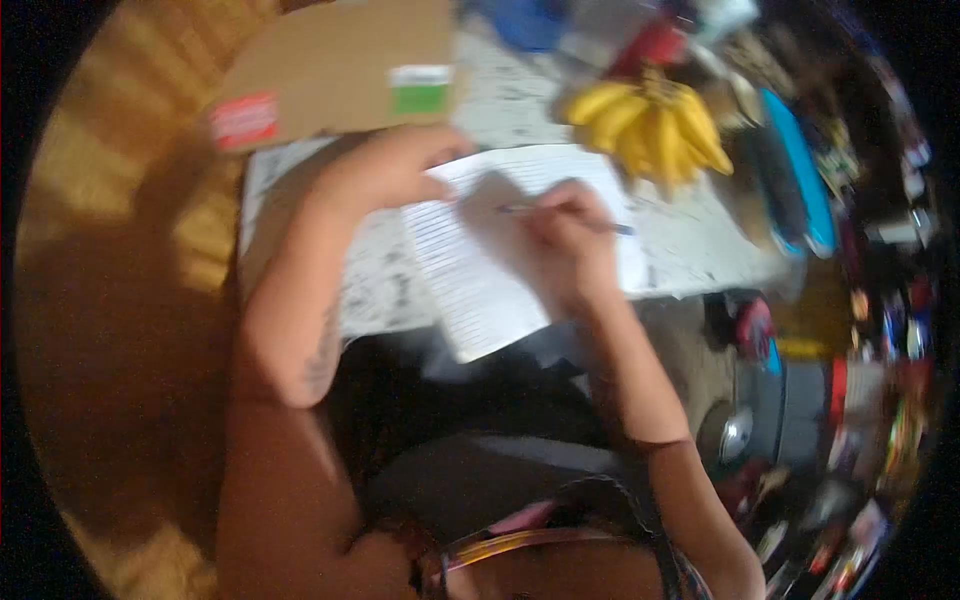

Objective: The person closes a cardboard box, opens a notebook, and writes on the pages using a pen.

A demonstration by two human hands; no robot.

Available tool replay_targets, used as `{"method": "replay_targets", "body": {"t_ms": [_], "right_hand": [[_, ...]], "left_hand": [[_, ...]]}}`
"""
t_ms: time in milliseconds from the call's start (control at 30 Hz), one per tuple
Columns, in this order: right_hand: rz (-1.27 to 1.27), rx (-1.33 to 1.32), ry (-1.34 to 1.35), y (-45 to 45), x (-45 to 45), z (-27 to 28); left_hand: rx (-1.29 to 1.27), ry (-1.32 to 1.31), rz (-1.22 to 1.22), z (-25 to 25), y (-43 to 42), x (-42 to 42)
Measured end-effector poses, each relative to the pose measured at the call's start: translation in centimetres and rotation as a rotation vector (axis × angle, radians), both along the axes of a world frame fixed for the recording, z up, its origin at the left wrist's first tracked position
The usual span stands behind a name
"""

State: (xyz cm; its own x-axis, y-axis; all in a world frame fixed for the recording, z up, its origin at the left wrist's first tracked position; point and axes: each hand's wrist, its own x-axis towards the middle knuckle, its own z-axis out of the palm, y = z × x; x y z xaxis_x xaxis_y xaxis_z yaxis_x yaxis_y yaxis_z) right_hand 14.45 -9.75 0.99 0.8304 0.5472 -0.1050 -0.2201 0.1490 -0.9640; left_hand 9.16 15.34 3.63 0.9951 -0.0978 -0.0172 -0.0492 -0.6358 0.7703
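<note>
A lined white sheet of paper [480,290] lies tilted on the table, its near edge reaching over the table's front. My right hand [575,240] is closed around a slim pen [515,209], whose tip points left over the middle of the page. At the sheet's upper left corner rests my left hand [405,165], thumb and fingers apart, the thumb against the paper's edge. Motion blur hides the finer finger detail and any writing on the lines.
Behind my left hand is a cardboard box [330,70] with red and green labels. A bunch of bananas [655,125] sits beyond the paper, near a bright blue object [800,170]. The white marked table [375,285] ends close to my body. Blurred clutter fills the right side.
</note>
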Motion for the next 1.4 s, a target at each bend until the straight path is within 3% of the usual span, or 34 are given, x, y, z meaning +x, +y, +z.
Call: {"method": "replay_targets", "body": {"t_ms": [33,133,200,233,267,300,400,833,1100,1400], "right_hand": [[-0.011,0.007,0.06,0.4,-0.3,-0.1],[0.049,0.1,-0.361,0.5,-0.4,-1.6],[0.059,0.345,-0.172,1.3,-0.7,-1.0],[-0.02,0.135,-0.438,1.5,0.2,-2.1],[-0.011,0.159,-0.411,1.4,0.3,-2.1],[-0.038,0.162,-0.474,1.4,0.3,-2.3],[-0.042,0.083,-0.515,1.4,0.2,-1.9],[0.02,0.012,-0.627,1.2,-0.7,-1.4],[-0.029,0.023,-0.689,1.0,-0.7,-1.1],[-0.009,0.061,-0.585,1.1,-0.6,-1.4]], "left_hand": [[-0.105,-0.047,-0.065,-0.9,0.5,0.1],[-0.129,0.122,-0.052,-0.9,0.5,0.5],[-0.226,0.139,0.007,-2.7,1.6,1.1],[-0.296,0.079,0.06,-3.4,1.5,1.1],[0.018,0.054,-0.005,-2.5,1.4,1.5],[-0.096,0.117,0.067,-1.4,-0.2,1.3],[-0.296,0.139,0.029,-1.0,-0.7,1.2],[-0.256,0.052,0.026,-1.5,-0.1,0.9],[-0.148,0.15,0.02,-0.2,-0.4,0.8],[-0.157,0.187,0.034,0.4,-1.1,0.9]]}}
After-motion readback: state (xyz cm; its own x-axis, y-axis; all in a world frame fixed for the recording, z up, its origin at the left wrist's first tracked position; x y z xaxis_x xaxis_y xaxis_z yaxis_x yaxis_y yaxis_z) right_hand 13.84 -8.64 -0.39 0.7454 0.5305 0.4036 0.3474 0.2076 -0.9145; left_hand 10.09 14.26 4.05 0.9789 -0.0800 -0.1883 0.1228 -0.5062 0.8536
